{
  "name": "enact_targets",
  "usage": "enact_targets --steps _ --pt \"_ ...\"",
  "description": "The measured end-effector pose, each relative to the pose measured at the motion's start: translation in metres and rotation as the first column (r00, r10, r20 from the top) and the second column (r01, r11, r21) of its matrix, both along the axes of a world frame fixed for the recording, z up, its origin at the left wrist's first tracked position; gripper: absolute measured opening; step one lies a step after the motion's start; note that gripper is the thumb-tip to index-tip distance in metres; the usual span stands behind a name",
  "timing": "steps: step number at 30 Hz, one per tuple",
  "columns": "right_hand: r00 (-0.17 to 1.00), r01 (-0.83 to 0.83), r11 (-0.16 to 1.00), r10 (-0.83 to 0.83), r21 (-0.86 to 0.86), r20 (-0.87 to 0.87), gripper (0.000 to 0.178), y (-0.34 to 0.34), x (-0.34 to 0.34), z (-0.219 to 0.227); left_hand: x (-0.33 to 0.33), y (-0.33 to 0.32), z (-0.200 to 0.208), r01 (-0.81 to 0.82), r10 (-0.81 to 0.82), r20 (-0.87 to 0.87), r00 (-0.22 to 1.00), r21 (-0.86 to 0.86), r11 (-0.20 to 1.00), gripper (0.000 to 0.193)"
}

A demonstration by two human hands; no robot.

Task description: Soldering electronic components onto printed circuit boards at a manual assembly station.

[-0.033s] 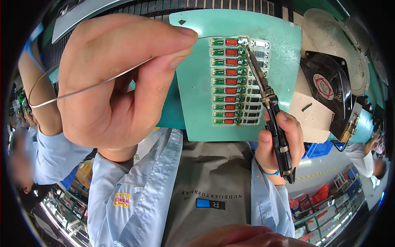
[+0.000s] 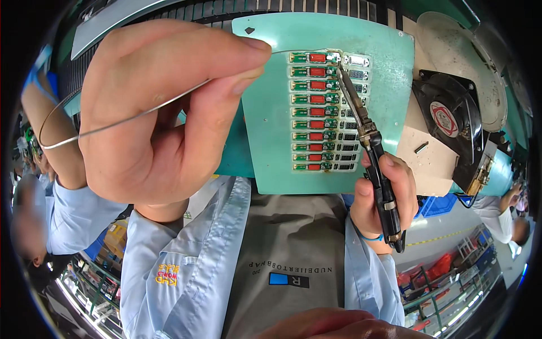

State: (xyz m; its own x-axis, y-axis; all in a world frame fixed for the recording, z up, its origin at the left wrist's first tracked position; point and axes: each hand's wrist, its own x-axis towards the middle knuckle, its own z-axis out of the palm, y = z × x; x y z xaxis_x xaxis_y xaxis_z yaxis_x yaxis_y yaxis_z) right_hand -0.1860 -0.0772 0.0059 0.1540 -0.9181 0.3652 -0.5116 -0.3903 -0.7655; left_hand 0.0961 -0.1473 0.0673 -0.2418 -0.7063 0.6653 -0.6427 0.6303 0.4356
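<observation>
My left hand (image 2: 164, 113) is closed in a pinch on thin solder wire (image 2: 121, 120). The wire loops back beside the hand, and its free end runs right to the top board of a column. My right hand (image 2: 389, 195) grips a black soldering iron (image 2: 370, 135), its tip slanting up to the right ends of the upper boards. Whether the tip touches metal is too small to tell. Several small green circuit boards (image 2: 312, 98) with red parts lie in rows on a pale green plate (image 2: 268, 113). Small display modules (image 2: 351, 125) sit beside them, partly hidden by the iron.
A black fan (image 2: 449, 110) stands right of the plate, near a round, stained cover (image 2: 466, 62). A small dark cylinder (image 2: 422, 147) lies on the tan board (image 2: 429, 161). Behind the plate runs a dark slatted strip (image 2: 339, 7). Another person's arm (image 2: 53, 130) is at the left.
The other person's arm at the left has shifted slightly. My hands, the solder wire and the soldering iron look unmoved.
</observation>
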Motion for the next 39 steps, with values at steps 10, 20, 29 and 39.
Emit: enact_targets --steps 10,20,29,39 --pt "1.000 -0.004 1.000 0.004 -0.024 -0.008 0.037 -0.002 0.000 -0.004 0.001 -0.003 -0.009 0.050 -0.050 -0.038 0.998 -0.004 0.999 0.017" --pt "1.000 -0.003 1.000 0.003 -0.006 -0.007 0.036 -0.008 0.004 -0.004 0.001 -0.006 -0.013 0.097 -0.094 -0.065 0.993 0.037 0.995 0.016" --pt "0.999 -0.005 1.000 0.005 0.016 0.032 0.038 -0.007 0.002 -0.010 0.006 -0.010 -0.011 0.130 -0.125 -0.073 0.989 0.062 0.990 0.015" --pt "0.997 0.017 1.000 -0.019 0.025 0.076 0.040 -0.004 0.000 -0.015 0.007 -0.010 -0.012 0.078 -0.072 -0.077 0.994 0.071 0.994 0.014"
